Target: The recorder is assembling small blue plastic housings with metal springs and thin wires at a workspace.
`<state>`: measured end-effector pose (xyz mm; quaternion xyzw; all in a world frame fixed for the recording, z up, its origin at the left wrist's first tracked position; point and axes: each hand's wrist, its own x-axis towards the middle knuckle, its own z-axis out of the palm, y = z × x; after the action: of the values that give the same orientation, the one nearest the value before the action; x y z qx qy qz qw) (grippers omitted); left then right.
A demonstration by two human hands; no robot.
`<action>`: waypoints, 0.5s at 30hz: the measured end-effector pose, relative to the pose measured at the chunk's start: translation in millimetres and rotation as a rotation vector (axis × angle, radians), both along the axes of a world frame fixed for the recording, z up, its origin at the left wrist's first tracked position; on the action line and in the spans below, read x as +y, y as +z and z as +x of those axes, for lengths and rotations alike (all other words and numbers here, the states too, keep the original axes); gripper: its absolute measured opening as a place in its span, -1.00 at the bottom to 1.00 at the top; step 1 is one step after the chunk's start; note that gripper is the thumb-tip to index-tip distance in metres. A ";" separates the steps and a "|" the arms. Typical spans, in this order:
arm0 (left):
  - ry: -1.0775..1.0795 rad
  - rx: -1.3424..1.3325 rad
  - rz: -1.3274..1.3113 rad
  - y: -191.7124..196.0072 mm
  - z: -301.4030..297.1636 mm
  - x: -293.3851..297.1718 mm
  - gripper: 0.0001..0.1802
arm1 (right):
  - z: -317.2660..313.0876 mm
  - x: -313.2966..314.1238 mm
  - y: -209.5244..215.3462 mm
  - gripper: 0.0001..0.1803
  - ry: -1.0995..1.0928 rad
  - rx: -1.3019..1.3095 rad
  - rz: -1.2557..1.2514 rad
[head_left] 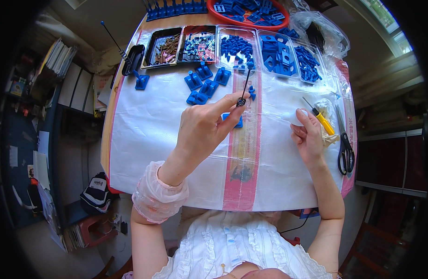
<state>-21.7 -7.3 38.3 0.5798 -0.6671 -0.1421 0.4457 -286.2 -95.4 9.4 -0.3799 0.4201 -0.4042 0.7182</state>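
Left hand (200, 125): grip closed, thumb and forefinger pinching a thin dark rod (247, 83) at its coiled lower end; rod near upright, leaning slightly right, blue tip uppermost, above the middle of the white-covered worktop (149, 139)

Right hand (309, 135): grip closed, fingertips on a white rounded piece (294, 119), partly hidden by the fingers

Near the left hand: one blue block (238, 122), mostly hidden behind it; five blue stands (208, 88) grouped beyond it; a few small blue cones (252, 95) just right of the rod

Far row, left to right: a narrow black case (136, 56); a black tray of brass-coloured pieces (159, 66); a black tray of small silvery parts (195, 61); three clear trays of blue parts (283, 76); behind these, a red basin (213, 14) of blue parts

Right side: one yellow-handled screwdriver (324, 122); one pair of black-handled scissors (346, 151), just beside it
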 end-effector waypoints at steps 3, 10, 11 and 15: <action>0.002 0.005 -0.007 0.1 -0.2 0.1 -0.73 | 0.6 -0.3 -1.9 -0.88 0.023 -0.023 0.002; -0.004 0.005 -0.002 0.0 0.0 0.4 -0.72 | 5.4 0.2 -0.4 -0.88 0.024 -0.018 0.011; -0.001 0.004 -0.007 -0.5 0.1 0.2 -0.72 | 6.0 0.4 0.3 -0.88 0.025 -0.011 0.011; 0.003 -0.004 -0.003 -2.0 0.2 -0.1 -0.72 | 7.8 1.1 3.9 -0.88 0.024 0.004 0.007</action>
<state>-21.5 -7.3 36.4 0.5803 -0.6675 -0.1393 0.4453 -278.4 -94.3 13.3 -0.3831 0.4186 -0.3933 0.7234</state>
